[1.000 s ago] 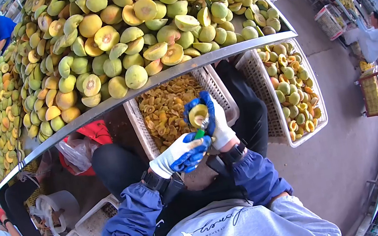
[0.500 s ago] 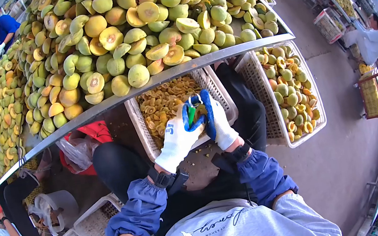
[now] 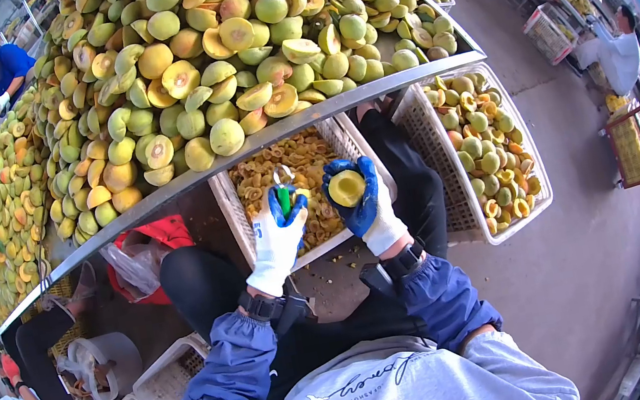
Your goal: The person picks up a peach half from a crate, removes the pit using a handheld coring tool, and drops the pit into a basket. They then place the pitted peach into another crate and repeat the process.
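My right hand [image 3: 362, 202]: fingers round hollowed stone-fruit half [image 3: 347, 188], cut face up. My left hand [image 3: 280, 227]: fingers wrapped on green-handled loop tool [image 3: 285, 199], apart from fruit. Beneath: scrap crate [image 3: 229, 214]. Rightward: fruit crate [image 3: 419, 130]. Step, judged: coring, seemingly finished; next move calls for loosened right grip.

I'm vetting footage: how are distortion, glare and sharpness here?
Head view: strong fisheye curvature, bowing the silver metal table edge and leaving black corners; head view: blue-white glare at both upper sides; head view: the green-handled metal tool and hollowed yellow-green fruit half look fairly sharp, distant background softer.
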### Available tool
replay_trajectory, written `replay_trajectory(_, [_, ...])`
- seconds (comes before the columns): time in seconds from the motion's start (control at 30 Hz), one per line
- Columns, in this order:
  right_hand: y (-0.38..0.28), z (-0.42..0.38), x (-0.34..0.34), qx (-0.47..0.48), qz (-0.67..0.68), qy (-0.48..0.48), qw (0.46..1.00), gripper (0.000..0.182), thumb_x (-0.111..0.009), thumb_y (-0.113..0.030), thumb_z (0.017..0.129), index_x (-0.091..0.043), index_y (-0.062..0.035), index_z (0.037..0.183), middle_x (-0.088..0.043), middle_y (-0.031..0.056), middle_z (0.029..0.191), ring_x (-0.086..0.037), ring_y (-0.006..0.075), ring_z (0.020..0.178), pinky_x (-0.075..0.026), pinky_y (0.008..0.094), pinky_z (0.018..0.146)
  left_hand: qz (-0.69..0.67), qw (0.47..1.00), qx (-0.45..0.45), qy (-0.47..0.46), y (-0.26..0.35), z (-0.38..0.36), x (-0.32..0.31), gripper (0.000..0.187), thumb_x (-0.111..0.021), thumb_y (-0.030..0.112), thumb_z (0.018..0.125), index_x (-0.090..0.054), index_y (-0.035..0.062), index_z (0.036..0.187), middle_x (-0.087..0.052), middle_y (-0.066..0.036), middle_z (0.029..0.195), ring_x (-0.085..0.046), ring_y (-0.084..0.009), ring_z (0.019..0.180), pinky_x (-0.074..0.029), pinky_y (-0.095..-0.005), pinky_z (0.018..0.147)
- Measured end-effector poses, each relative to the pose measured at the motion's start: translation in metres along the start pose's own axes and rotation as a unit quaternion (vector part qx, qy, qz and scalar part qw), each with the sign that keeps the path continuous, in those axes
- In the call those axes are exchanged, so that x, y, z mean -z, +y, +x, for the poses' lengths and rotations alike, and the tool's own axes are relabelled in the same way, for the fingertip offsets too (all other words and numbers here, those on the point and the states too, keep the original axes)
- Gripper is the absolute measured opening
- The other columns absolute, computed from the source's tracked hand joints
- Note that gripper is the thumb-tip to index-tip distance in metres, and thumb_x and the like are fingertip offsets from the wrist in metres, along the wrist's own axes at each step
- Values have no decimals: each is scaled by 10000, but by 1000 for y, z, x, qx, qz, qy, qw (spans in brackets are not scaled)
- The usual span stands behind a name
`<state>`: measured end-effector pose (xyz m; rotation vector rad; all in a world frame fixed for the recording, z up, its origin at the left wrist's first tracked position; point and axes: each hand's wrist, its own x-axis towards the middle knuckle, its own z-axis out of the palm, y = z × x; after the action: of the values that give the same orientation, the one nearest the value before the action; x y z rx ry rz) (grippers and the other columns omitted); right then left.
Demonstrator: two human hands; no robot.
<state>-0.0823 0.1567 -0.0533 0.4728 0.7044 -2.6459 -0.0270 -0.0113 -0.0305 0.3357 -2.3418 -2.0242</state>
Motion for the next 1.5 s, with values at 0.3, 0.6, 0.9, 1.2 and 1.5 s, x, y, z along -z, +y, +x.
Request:
replay_trajectory(0.3, [-9, -24, -27, 64, -185, -72, 978, 484, -404, -439, 1027, -609, -2, 1063, -681, 125, 991, -665, 221, 908, -542, 342, 828, 327, 929, -162, -66, 25, -8, 3, 441, -656, 213, 853, -511, 27, 1226, -655, -230, 890, -646, -413, 830, -507, -464, 714])
replay_trajectory(0.6, [-6, -27, -27, 54, -185, -50, 980, 467, -424, -405, 1029, -643, 6, 1013, -689, 104, 924, -655, 187, 815, -531, 313, 772, 391, 894, -161, -147, 26, -5, 3, 481, -645, 220, 856, -463, 10, 1248, -647, -224, 851, -649, -395, 808, -515, -476, 696])
replay_trajectory(0.9, [-26, -28, -25, 69, -219, -49, 972, 357, -533, -296, 996, -628, 21, 1130, -682, 95, 979, -653, 178, 846, -549, 314, 771, 465, 865, -117, -150, 22, 5, -20, 413, -598, 248, 877, -508, 1, 1195, -651, -211, 829, -662, -372, 762, -529, -468, 637])
replay_trajectory(1.2, [-150, -19, 22, 311, -502, 123, 798, 292, -476, -213, 984, -663, 10, 1008, -656, 72, 907, -602, 152, 783, -490, 291, 751, 269, 954, 62, -118, -42, 43, -24, 338, -603, 263, 920, -442, 35, 1110, -589, -64, 707, -582, -155, 568, -443, -327, 465])
replay_trajectory(1.5, [-214, -4, 50, 440, -805, 256, 306, 377, -628, -318, 890, -600, -64, 1167, -619, 138, 1158, -583, 297, 1072, -429, 443, 951, 189, 959, 167, -132, -21, -1, 21, 373, -609, 260, 898, -481, 41, 1171, -641, -121, 748, -654, -233, 625, -519, -367, 540])
